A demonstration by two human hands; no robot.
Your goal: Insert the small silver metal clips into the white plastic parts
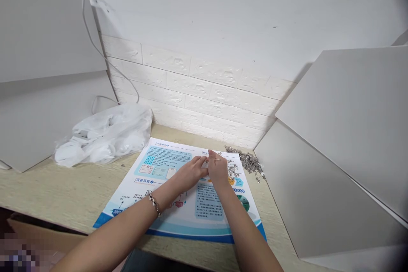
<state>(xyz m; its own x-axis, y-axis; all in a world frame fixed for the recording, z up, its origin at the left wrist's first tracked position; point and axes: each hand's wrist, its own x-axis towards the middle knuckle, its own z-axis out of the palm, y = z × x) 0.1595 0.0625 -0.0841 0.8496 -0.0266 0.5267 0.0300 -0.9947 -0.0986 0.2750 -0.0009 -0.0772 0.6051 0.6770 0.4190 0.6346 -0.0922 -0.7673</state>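
My left hand (192, 174) and my right hand (218, 172) meet over the upper middle of a printed sheet (191, 221). The fingers of the left are bent and pressed together, pointing at the right hand. Closed with its thumb side up, the right hand has a small pale tip showing at its top; whether that is a finger or a held thing I cannot tell. What lies between the fingertips is hidden. Just right of the hands, several small silvery metal pieces (232, 170) are scattered on the sheet. A larger heap of such pieces (250, 162) lies by its upper right corner.
A clear plastic bag (105, 136) with white objects inside sits at the back left of the table (41, 187). Grey-white panels (331, 170) lean on the right, others (47, 114) on the left. A cable (95, 46) hangs before the white brick-patterned wall (204, 80).
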